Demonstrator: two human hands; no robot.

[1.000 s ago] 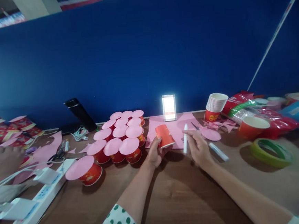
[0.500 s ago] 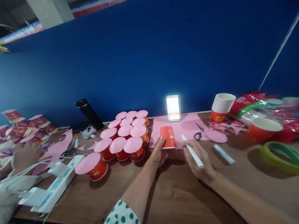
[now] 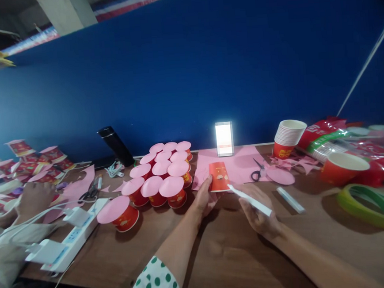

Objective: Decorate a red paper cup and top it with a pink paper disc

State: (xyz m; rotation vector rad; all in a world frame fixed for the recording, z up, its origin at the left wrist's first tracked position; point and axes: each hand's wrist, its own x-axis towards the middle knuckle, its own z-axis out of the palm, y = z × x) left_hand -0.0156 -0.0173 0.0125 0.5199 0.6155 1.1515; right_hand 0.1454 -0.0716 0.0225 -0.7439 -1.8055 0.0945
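Observation:
My left hand (image 3: 205,198) steadies a red paper cup (image 3: 219,176) that stands upside down on the near edge of a pink paper sheet (image 3: 238,163). My right hand (image 3: 259,212) grips a white pen (image 3: 249,200), its tip touching the sheet at the cup's rim. A cluster of red cups capped with pink paper discs (image 3: 163,173) stands just left of my left hand. Small scissors (image 3: 257,171) lie on the pink sheet beyond my right hand, beside a cut pink disc (image 3: 280,176).
A stack of paper cups (image 3: 287,136), a single red cup (image 3: 342,166), red bags (image 3: 351,144) and a green tape roll (image 3: 369,199) lie at the right. A white pen cap (image 3: 290,199), a lit phone (image 3: 224,138), a black bottle (image 3: 115,145) and a power strip (image 3: 66,236) are on the table. Another person's hand (image 3: 33,198) works at far left.
The cup has gone from tilted in my left hand to standing upside down on the pink sheet. My right hand has lowered the pen from upright to slanted, tip at the cup's rim.

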